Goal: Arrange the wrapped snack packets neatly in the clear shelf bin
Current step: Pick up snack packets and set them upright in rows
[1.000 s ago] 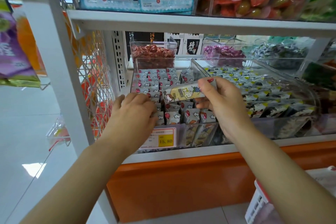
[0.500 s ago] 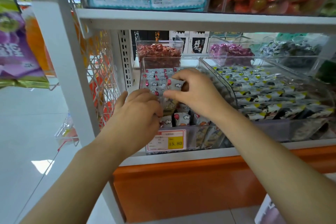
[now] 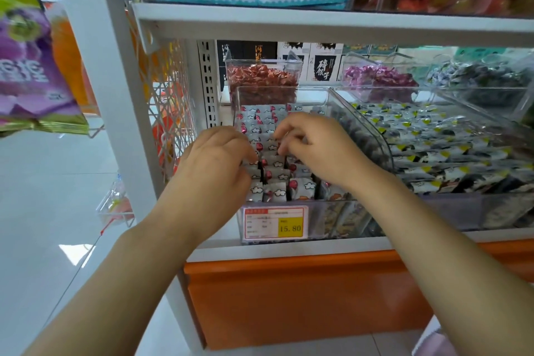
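A clear shelf bin [image 3: 326,218] stands at the left end of the middle shelf. It holds rows of small white snack packets [image 3: 274,191] with cloud and red prints, standing on edge. Both of my hands reach into it from the front. My left hand [image 3: 216,162] lies curled over the left column, with its fingertips hidden among the packets. My right hand [image 3: 320,150] hovers over the middle rows, its fingertips pinched down on the top of one packet. The packets under both palms are hidden.
A yellow price label [image 3: 276,222] sits on the bin's front. A larger clear bin [image 3: 450,153] of black-and-yellow packets adjoins on the right. Red candy [image 3: 261,81] and purple candy [image 3: 378,78] bins stand behind. The upper shelf [image 3: 318,23] hangs low overhead; a wire rack [image 3: 170,113] is on the left.
My right hand carried a yellow-printed packet down into the bin and now presses among the rows. My left hand stayed on the left column. The view moved closer.
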{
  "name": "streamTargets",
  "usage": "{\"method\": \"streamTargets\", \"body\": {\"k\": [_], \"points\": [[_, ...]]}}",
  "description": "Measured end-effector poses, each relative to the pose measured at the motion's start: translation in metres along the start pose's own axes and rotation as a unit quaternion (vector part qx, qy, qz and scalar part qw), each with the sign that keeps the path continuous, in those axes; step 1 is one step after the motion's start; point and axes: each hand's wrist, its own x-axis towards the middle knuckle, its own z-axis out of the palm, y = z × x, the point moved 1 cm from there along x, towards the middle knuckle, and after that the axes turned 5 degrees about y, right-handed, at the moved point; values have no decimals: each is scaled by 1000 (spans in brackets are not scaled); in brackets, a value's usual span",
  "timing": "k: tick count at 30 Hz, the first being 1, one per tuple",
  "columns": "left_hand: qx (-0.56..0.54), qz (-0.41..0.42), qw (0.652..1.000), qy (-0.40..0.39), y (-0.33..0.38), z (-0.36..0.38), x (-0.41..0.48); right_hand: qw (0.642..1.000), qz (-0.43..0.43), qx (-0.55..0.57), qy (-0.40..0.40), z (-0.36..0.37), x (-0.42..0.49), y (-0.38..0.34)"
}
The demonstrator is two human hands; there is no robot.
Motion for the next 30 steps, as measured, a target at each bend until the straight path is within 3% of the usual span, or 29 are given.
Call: {"method": "streamTargets", "body": {"k": [6, 9, 12, 15, 20, 24, 26, 30], "points": [[-17, -18, 1000, -2, 0, 1, 0, 979, -67, -184, -52, 15, 9, 2], [-23, -24, 999, 5, 2, 2, 0, 978, -74, -188, -42, 17, 11, -2], [-28, -36, 998, 34, 5, 2, 2, 997, -37, -64, 21, 9, 9, -6], [-28, -46, 996, 76, 8, -2, 4, 993, 6, 32, 111, -10, 1, -8], [-94, -68, 987, 109, 19, -5, 5, 950, 82, 181, 239, -38, -23, -5], [-178, -119, 976, 46, 28, 5, 5, 906, 154, 320, 231, -48, -41, 0], [-265, -168, 950, 8, 30, 9, 6, 879, 184, 380, 221, -49, -49, 2], [-444, -273, 854, -14, 34, 10, 8, 809, 232, 504, 195, -51, -62, 8]]}}
